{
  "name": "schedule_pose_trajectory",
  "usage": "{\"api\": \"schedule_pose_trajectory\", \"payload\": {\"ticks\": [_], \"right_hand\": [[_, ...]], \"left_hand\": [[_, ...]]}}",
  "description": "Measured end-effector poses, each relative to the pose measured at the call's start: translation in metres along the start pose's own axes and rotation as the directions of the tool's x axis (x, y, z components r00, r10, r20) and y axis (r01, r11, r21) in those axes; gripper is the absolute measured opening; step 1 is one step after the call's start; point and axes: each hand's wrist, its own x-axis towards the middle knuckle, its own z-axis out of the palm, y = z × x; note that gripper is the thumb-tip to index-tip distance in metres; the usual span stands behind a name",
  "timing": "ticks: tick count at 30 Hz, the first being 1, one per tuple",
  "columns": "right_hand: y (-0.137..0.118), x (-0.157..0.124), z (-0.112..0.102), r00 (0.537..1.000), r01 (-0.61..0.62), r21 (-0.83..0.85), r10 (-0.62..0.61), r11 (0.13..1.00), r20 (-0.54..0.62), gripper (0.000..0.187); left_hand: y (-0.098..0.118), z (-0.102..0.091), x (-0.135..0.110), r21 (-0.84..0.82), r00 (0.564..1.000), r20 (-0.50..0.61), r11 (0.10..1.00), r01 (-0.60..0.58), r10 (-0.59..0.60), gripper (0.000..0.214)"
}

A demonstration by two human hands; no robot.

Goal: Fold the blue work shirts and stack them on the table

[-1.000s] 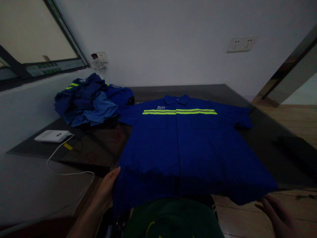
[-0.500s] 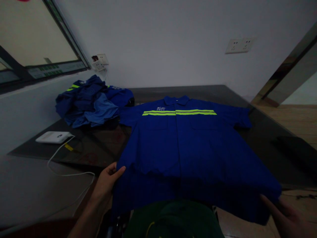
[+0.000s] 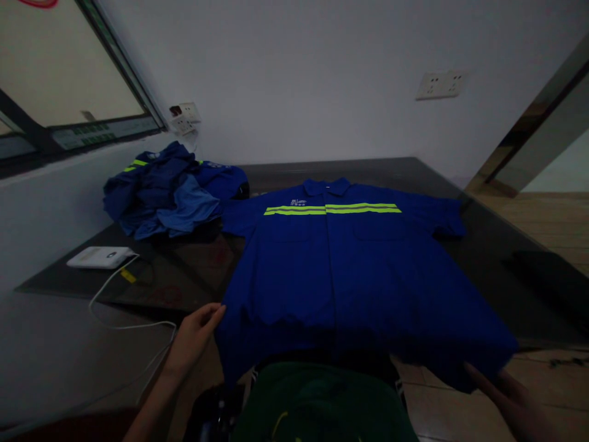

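A blue short-sleeved work shirt (image 3: 294, 270) lies spread front side up on the dark table, its collar toward the wall. Yellow-green reflective bands cross its chest, with a white logo above them. My left hand (image 3: 197, 331) pinches the shirt's left side edge near the bottom. At the lower right corner of the hem, my right hand (image 3: 504, 399) grips the cloth; its fingers are dim and partly hidden. The lower part of the shirt hangs over the near table edge.
A heap of crumpled blue garments (image 3: 161, 190) sits at the table's back left. Before it lies a white power bank (image 3: 99, 257) with a white cable (image 3: 110, 279). A black flat object (image 3: 547, 276) rests at the right. Wall sockets (image 3: 440, 85) are behind the table (image 3: 377, 166).
The shirt's lower hem has risen and drawn back toward the table. My right hand has moved slightly left, and my left hand's pinch has shifted a little left along the edge.
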Motion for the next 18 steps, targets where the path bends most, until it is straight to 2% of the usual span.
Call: {"api": "schedule_pose_trajectory", "payload": {"ticks": [1,3,7,9,11,13,14,16,18], "right_hand": [[0.003,0.000,0.000,0.999,-0.045,0.007,0.045,0.999,0.025,0.054],[0.009,-0.003,0.000,0.996,-0.049,-0.008,0.049,0.999,0.070,0.051],[0.019,-0.023,0.009,0.983,-0.010,-0.054,0.020,0.998,0.182,0.030],[0.017,-0.037,0.022,0.969,-0.007,-0.048,0.019,0.999,0.247,0.030],[0.008,-0.052,0.041,0.936,-0.032,0.006,0.028,0.999,0.351,0.034],[-0.005,-0.067,0.065,0.892,-0.135,0.137,0.061,0.981,0.447,0.039],[-0.011,-0.073,0.077,0.870,-0.218,0.223,0.086,0.950,0.485,0.044],[-0.021,-0.083,0.099,0.836,-0.375,0.410,0.112,0.831,0.537,0.051],[-0.025,-0.089,0.117,0.829,-0.450,0.559,0.093,0.696,0.552,0.050]], "left_hand": [[0.001,0.000,0.001,0.037,1.000,0.009,0.999,-0.018,0.018,0.043],[0.004,0.000,0.003,0.116,0.999,-0.001,0.992,-0.045,0.046,0.040],[0.004,0.001,0.004,0.280,0.994,-0.047,0.957,-0.080,0.096,0.033],[0.002,0.002,0.003,0.339,0.989,-0.043,0.933,-0.116,0.139,0.031],[0.002,0.003,0.002,0.413,0.983,-0.044,0.899,-0.144,0.178,0.029],[0.002,0.005,0.001,0.513,0.978,-0.061,0.847,-0.139,0.197,0.028],[0.003,0.006,0.001,0.561,0.973,-0.069,0.815,-0.143,0.219,0.029],[0.004,0.009,0.003,0.626,0.945,-0.061,0.750,-0.214,0.320,0.031],[0.003,0.011,0.008,0.635,0.884,-0.014,0.687,-0.352,0.467,0.033]]}}
